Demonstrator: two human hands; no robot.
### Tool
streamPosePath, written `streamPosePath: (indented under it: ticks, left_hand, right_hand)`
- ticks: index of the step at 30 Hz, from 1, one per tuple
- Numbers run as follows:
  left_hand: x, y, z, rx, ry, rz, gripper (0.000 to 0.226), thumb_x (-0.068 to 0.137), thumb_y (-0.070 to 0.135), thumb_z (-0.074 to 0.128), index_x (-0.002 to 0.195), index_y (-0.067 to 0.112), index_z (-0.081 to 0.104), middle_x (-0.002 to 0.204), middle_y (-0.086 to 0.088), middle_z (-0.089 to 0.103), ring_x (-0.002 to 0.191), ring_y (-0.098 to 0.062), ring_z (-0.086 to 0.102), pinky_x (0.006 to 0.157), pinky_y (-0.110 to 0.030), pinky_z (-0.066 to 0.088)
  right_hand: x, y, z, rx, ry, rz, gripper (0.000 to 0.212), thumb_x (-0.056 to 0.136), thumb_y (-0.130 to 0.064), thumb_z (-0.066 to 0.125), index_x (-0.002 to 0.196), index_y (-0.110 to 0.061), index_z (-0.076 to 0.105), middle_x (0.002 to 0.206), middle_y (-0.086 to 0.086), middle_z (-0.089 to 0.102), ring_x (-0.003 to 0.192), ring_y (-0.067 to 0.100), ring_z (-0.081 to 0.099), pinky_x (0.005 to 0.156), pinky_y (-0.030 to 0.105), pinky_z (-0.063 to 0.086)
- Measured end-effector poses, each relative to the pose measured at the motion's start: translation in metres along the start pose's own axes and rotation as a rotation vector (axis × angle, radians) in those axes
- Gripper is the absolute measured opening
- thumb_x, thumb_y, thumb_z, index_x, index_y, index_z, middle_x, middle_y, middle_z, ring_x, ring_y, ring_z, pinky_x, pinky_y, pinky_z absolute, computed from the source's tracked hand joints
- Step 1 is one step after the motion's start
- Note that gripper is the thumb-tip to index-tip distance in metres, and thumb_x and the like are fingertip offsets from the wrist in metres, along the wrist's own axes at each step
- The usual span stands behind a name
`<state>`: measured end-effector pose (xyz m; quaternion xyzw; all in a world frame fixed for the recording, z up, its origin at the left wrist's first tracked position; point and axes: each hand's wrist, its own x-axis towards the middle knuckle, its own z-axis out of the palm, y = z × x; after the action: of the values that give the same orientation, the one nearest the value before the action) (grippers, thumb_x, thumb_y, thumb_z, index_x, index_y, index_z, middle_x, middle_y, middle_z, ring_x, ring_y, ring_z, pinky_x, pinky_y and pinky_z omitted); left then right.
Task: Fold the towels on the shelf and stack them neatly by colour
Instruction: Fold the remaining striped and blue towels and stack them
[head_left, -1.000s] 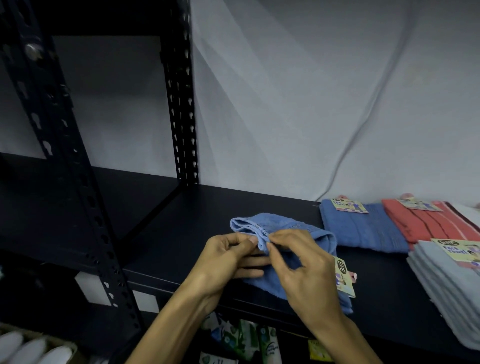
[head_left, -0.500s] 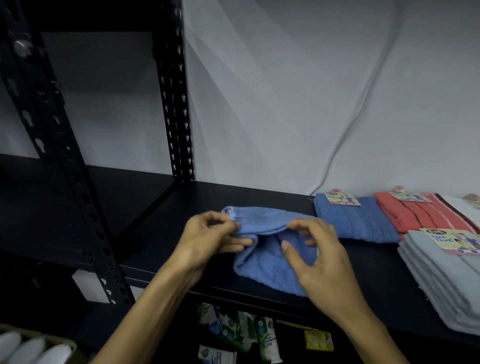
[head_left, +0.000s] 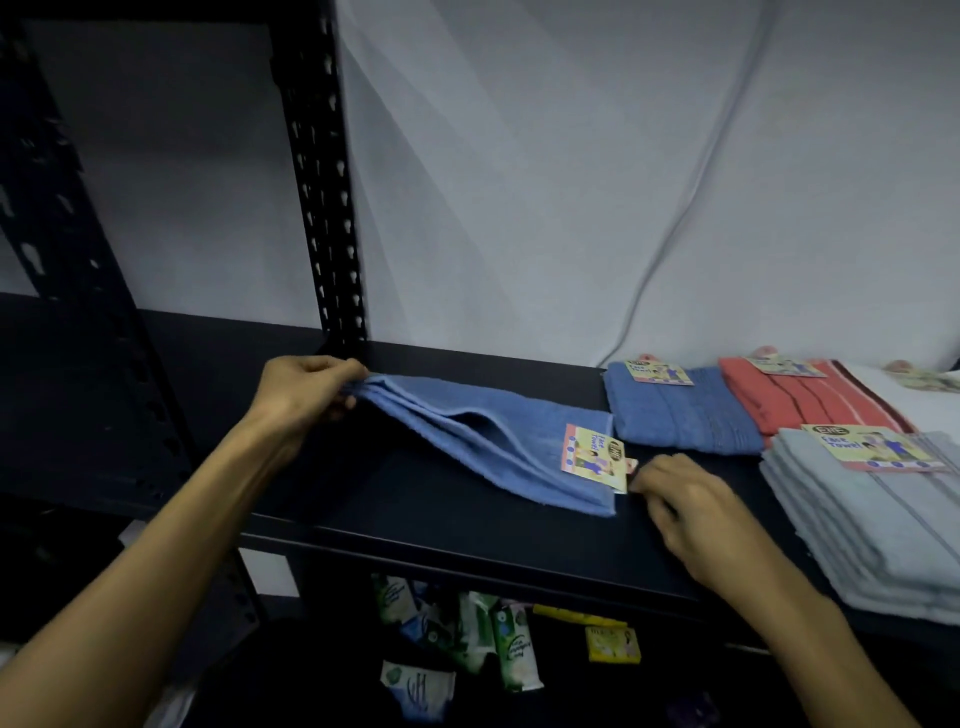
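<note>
A blue towel (head_left: 488, 431) lies stretched out along the black shelf (head_left: 467, 535), with a paper label (head_left: 592, 454) at its right end. My left hand (head_left: 306, 389) pinches the towel's bunched left end. My right hand (head_left: 691, 509) rests at the towel's right front corner, its fingertips touching the label's edge. Further right lie a folded blue towel (head_left: 680, 415), a folded red striped towel (head_left: 810, 400) and a stack of grey towels (head_left: 872, 519) with a label on top.
A black perforated upright (head_left: 322, 197) stands behind my left hand, another (head_left: 78, 291) at the front left. A white towel (head_left: 924, 395) shows at the far right. Small packets (head_left: 467, 639) lie on the level below. A grey wall with a cable is behind.
The crumpled blue towel has been pulled out flat along the shelf. My left hand moved left with one end; my right hand moved right to the labelled end.
</note>
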<state>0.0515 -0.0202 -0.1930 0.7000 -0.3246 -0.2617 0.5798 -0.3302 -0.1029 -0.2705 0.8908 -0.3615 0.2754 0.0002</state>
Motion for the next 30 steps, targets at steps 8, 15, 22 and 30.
streamPosePath:
  ticks: [8,15,22,30]
  left_hand:
    - [0.011,-0.018,-0.014,0.045,-0.033,-0.014,0.013,0.092,0.009,0.069,0.099,-0.002,0.074,0.095,-0.018,0.075,0.068,-0.018,0.069,0.057,-0.024,0.052]
    - [0.015,-0.025,-0.033,0.094,-0.118,-0.034,0.012,0.09,0.003,0.071,0.101,0.005,0.074,0.099,-0.014,0.075,0.07,-0.018,0.072,0.058,-0.022,0.057]
    - [0.011,-0.044,-0.039,0.111,-0.123,-0.064,0.014,0.086,-0.005,0.073,0.099,0.0,0.074,0.094,-0.023,0.073,0.068,-0.02,0.071,0.058,-0.021,0.059]
    - [0.01,-0.05,-0.039,0.149,-0.104,-0.036,0.013,0.085,-0.005,0.074,0.096,0.001,0.075,0.089,-0.019,0.074,0.064,-0.017,0.07,0.06,-0.02,0.06]
  right_hand:
    - [0.01,-0.041,0.007,0.312,0.072,-0.046,0.024,0.087,-0.02,0.077,0.11,-0.018,0.07,0.107,-0.012,0.063,0.104,0.005,0.059,0.092,0.016,0.044]
    - [0.039,-0.03,0.029,0.162,-0.017,-0.146,0.007,0.09,-0.015,0.073,0.097,-0.015,0.074,0.1,-0.007,0.067,0.094,0.011,0.059,0.08,0.035,0.055]
    - [0.047,-0.012,0.022,0.215,-0.025,-0.182,0.007,0.088,-0.007,0.074,0.091,-0.012,0.077,0.097,-0.009,0.073,0.093,0.01,0.065,0.081,0.032,0.055]
    - [0.038,-0.001,0.023,0.107,-0.018,-0.257,0.015,0.084,-0.001,0.076,0.094,-0.012,0.074,0.102,-0.005,0.072,0.096,0.014,0.067,0.083,0.034,0.055]
